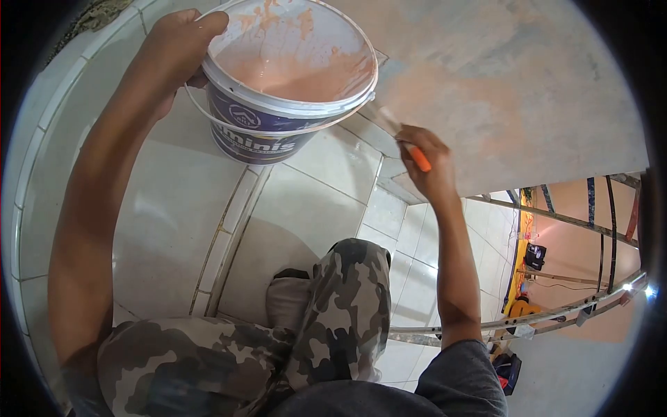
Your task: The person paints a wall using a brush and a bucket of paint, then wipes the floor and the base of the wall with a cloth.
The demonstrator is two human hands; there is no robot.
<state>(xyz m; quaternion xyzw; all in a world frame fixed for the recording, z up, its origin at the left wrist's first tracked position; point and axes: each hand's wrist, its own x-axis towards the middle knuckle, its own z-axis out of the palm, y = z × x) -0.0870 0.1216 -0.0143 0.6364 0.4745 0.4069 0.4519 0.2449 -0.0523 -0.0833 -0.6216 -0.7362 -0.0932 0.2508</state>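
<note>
My left hand [177,42] grips the rim of a white and purple paint bucket [278,128] that holds salmon-pink paint, held up at the top middle. My right hand [425,163] is shut on a paintbrush with an orange handle [420,160]; its bristles [381,118] point up-left, just under the bucket's right edge, against the wall [514,83]. That wall is grey with patches of the same pink paint.
Below me lies a white tiled floor [306,208] with a step edge. My camouflage-trousered knee [347,292] and shoe [288,299] are bent in the lower middle. Metal scaffold or ladder bars [556,316] and tools on the ground show at the lower right.
</note>
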